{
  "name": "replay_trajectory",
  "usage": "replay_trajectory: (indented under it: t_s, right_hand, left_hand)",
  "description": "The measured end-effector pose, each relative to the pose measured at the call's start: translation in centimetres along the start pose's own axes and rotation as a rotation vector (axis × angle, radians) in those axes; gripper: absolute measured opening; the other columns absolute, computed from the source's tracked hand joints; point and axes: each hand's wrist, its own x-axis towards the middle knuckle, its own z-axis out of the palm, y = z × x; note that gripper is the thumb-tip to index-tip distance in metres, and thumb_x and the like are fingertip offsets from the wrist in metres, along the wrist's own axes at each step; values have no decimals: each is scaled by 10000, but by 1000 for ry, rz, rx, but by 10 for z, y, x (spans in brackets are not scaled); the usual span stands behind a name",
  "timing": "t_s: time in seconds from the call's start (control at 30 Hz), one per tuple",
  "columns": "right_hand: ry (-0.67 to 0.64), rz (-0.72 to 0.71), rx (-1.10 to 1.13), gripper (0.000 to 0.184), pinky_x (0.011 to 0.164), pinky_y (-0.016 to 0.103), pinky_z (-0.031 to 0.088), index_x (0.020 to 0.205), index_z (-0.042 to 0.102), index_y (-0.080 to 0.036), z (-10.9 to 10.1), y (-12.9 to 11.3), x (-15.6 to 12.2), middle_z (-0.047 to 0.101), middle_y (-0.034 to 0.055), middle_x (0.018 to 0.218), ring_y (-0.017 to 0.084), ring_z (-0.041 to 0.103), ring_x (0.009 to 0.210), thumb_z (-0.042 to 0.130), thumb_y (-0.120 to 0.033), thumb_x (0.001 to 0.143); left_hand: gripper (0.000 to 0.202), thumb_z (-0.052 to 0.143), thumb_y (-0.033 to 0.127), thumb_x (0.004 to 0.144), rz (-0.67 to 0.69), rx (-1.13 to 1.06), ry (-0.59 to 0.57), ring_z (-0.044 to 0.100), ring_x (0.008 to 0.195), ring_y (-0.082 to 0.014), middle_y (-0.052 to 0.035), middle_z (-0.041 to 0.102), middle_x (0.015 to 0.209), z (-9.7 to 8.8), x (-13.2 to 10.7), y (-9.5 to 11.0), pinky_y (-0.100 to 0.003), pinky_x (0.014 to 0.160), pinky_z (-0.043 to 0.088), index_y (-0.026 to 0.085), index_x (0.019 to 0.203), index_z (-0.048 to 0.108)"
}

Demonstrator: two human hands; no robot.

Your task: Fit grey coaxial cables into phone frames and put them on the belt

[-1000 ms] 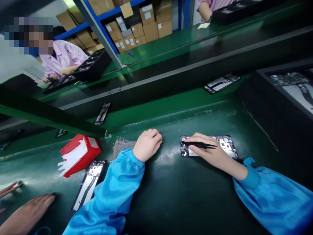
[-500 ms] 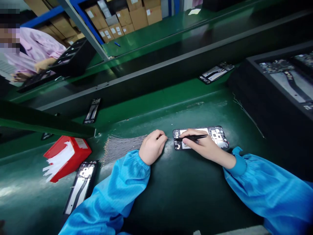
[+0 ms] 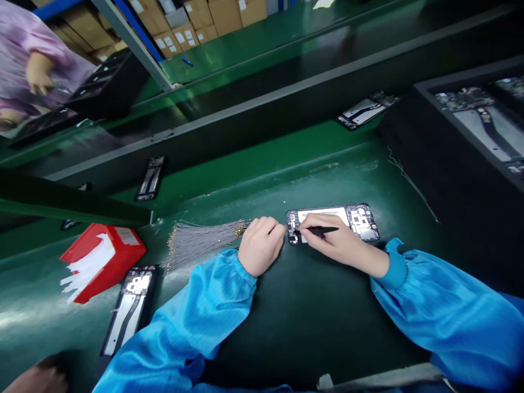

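An opened phone lies flat on the green bench, its circuit boards and white middle bare. My right hand rests over it, pinching black tweezers whose tips reach the boards at the phone's left end. My left hand is closed right beside that end, thumb and fingertips close to its edge. Whatever the left fingers pinch is hidden. Just left of this hand lies a fanned bundle of thin grey cables with gold-coloured ends.
A red bin of white strips stands left, near another opened phone. More opened phones lie along the far strip. A black box of phone parts fills the right. Across the divider is a person in pink; another hand shows lower left.
My left hand has moved right, up to the phone's end; the thin tip that stuck out of its fingers is now hidden. The tweezers have turned slightly. Another hand has appeared lower left.
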Motion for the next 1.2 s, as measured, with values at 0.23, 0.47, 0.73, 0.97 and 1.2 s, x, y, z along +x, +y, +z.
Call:
replay_trajectory:
  t_s: [0.23,0.47,0.73,0.97,1.2]
  right_hand:
    - [41,64,37,157,579,219,371,701,503,-178,2,3,5,514,-20,638,90,480,584,428,-189,839]
    - [46,-66,-96,135,563,234,353,695,496,-189,7,1,2,487,-16,616,98,429,557,439,-170,817]
    - [100,92,86,141,586,221,373,723,527,-173,6,4,4,520,-19,646,92,483,594,442,-194,833]
    - [74,126,74,133,608,240,383,740,541,-175,7,4,3,554,-5,673,109,512,629,452,-215,830]
    - [68,126,71,140,583,232,377,722,534,-177,6,2,4,538,-11,645,102,492,600,448,-210,828]
  left_hand:
    - [250,372,223,890,5,16,-7,440,687,-148,-32,519,712,3,1,0,-274,643,347,171,749,571]
    - [263,362,224,891,36,29,-13,430,681,-148,-30,509,699,5,-1,0,-283,632,325,170,727,560]
    - [271,371,219,889,43,75,34,406,653,-144,-26,499,674,5,0,1,-287,618,300,171,689,548]
    - [281,375,211,888,60,82,43,392,642,-145,-24,475,651,4,1,3,-293,606,282,171,657,530]
    - [270,390,212,882,107,98,52,393,636,-145,-16,487,642,2,1,3,-289,609,286,176,648,521]
